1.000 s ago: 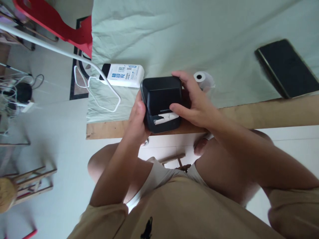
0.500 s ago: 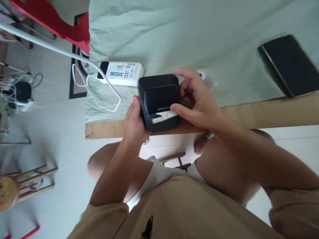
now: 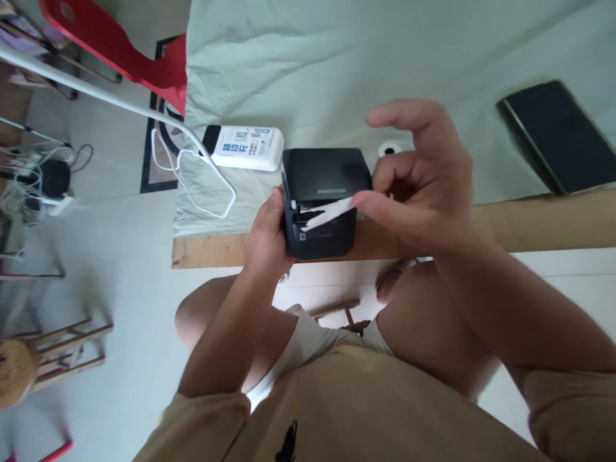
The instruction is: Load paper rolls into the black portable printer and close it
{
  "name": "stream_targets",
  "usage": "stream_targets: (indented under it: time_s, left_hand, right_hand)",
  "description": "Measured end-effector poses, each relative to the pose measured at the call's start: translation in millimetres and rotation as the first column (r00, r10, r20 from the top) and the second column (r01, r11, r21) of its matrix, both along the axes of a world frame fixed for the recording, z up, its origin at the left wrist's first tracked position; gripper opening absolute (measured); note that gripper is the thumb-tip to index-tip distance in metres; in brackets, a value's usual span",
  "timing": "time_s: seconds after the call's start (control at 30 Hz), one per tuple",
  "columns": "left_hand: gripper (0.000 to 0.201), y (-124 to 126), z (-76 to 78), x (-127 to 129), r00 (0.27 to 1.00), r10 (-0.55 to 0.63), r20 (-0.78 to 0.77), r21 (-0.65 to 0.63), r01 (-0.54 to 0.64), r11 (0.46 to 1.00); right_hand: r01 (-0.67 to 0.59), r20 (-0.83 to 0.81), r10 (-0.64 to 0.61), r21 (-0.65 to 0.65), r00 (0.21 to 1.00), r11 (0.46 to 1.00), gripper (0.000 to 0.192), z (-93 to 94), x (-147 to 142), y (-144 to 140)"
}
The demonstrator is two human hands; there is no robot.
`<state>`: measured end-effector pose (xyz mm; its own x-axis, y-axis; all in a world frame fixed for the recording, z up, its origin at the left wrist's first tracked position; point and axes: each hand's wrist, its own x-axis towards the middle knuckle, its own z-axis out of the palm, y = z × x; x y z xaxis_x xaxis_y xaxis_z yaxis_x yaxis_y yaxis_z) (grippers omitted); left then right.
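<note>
My left hand (image 3: 269, 234) is closed around the left side of a small black label printer (image 3: 327, 173), held over the table's front edge. From the slot across the printer sticks a torn strip of white paper (image 3: 330, 212), split into two points on its left. My right hand (image 3: 423, 173) has thumb and a bent finger together at the strip's right end, while its index finger is raised and apart. Partly behind that hand, a small white roll (image 3: 389, 148) with a dark core sits on the cloth.
On the green tablecloth (image 3: 327, 77) lie a white power bank (image 3: 249, 147) with a white cable (image 3: 192, 203) and, at the right, a dark phone-like slab (image 3: 558, 135). Beyond the left edge are a red chair (image 3: 120, 54) and a wooden stool (image 3: 62, 353).
The printer's front has parted along the slot and shows a gap. My right hand has moved right and up from the printer, and the paper's right end has lifted with it.
</note>
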<state>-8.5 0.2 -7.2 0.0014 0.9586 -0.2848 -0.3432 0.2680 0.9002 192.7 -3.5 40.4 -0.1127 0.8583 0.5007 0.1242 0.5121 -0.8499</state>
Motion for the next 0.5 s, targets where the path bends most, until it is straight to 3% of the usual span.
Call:
stream_targets:
  time_s: [0.17, 0.37, 0.5]
  left_hand:
    - [0.051, 0.2, -0.3, 0.1, 0.999, -0.044, -0.025, 0.035, 0.045, 0.998]
    - [0.042, 0.1, 2.6, 4.4, 0.998, 0.061, 0.011, -0.022, -0.061, 0.998]
    - [0.039, -1.0, 3.5, 7.1, 0.990, 0.132, 0.043, -0.036, -0.130, 0.991]
  right_hand:
    - [-0.077, -0.051, 0.069, -0.164, 0.996, 0.984, 0.040, 7.7, 3.6, 8.4]
    - [-0.193, -0.076, 0.178, -0.328, 0.981, 0.925, 0.054, 4.4, 11.6, 16.7]
    - [-0.198, -0.173, 0.143, -0.367, 0.974, 0.909, 0.052, 4.4, 7.9, 15.8]
